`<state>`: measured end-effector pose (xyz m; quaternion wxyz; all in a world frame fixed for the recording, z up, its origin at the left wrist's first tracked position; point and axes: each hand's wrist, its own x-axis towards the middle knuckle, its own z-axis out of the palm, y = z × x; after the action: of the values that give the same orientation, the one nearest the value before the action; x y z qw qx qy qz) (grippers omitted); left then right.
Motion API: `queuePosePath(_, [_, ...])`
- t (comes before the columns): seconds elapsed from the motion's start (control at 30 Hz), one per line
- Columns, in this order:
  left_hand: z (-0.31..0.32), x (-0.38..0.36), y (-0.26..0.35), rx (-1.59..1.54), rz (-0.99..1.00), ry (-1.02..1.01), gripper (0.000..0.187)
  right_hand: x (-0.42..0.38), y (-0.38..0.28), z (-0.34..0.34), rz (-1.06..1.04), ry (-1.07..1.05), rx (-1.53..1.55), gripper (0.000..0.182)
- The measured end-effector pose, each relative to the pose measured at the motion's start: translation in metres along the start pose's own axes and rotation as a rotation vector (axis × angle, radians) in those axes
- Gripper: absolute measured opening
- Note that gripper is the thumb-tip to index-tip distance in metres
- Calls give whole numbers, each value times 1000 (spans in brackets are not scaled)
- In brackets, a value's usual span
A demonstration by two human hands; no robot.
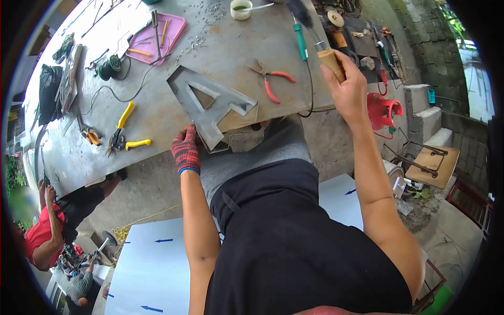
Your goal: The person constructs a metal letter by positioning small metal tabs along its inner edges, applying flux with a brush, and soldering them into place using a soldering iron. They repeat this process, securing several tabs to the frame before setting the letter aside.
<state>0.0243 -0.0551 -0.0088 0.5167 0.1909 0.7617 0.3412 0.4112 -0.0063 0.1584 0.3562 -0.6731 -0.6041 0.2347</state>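
Note:
My left hand (pixel 186 150), in a red and black striped glove, grips the lower left edge of a grey metal letter A (pixel 202 107) that lies tilted at the table's near edge. My bare right hand (pixel 348 86) is closed round the wooden handle (pixel 331 64) of a tool whose dark far end is blurred, at the table's right edge. Red-handled pliers (pixel 270 79) lie open to the right of the letter. A green-handled tool (pixel 301 42) with a black cable lies near the wooden handle.
On the metal table (pixel 226 52) are a pink tray (pixel 176 29) with tools, a white cup (pixel 241 9), yellow-handled cutters (pixel 122 131), a wire spool (pixel 110 67) and scattered small bits. A red cylinder (pixel 379 111) stands right. A person in red (pixel 44 236) is at the left.

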Motion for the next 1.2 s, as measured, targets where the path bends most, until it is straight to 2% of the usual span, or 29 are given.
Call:
queuePosePath(0.07, [-1, 7, -9, -13, 33, -4, 33, 31, 42, -1, -176, 258, -234, 40])
queuePosePath(0.17, [-2, 4, -5, -20, 67, 4, 34, 67, 99, 11, -123, 317, -237, 41])
queuePosePath(0.2, [-2, 5, -6, -5, 63, 0, 34, 77, 120, 17, -138, 328, -234, 41])
queuePosePath(0.27, [-1, 5, -6, -18, 45, -4, 34, 94, 156, 29, 0, 266, -168, 42])
queuePosePath(0.37, [0, 3, -6, -49, 55, -2, 33, 105, 175, 43, 40, 199, -34, 43])
queuePosePath(0.43, [0, 2, -7, -49, 69, 3, 33, 111, 198, 54, -47, 232, -66, 36])
queuePosePath(0.6, [-4, 22, -35, 19, 149, 21, 32, 111, 212, 59, -66, 163, -85, 45])
queuePosePath(0.7, [-3, 21, -29, 96, 182, 57, 30, 111, 216, 61, -86, 172, -48, 46])
queuePosePath(0.8, [-3, 22, -31, 47, 187, 45, 30, 114, 223, 60, -204, 229, -180, 44])
queuePosePath(0.87, [1, 8, -17, 88, 209, 65, 29, 113, 221, 57, -60, 132, -175, 46])
queuePosePath(0.97, [-4, 15, -26, 133, 276, 82, 29, 110, 210, 53, 6, 100, -164, 49])
queuePosePath(1.07, [-1, 5, -11, 114, 195, 54, 30, 116, 221, 54, 28, 99, -105, 54])
queuePosePath(1.17, [0, 12, -19, 171, 266, 98, 31, 116, 218, 54, 74, 80, -131, 61])
queuePosePath(1.2, [-1, 22, -25, 202, 226, 98, 34, 117, 220, 55, 58, 86, -125, 61])
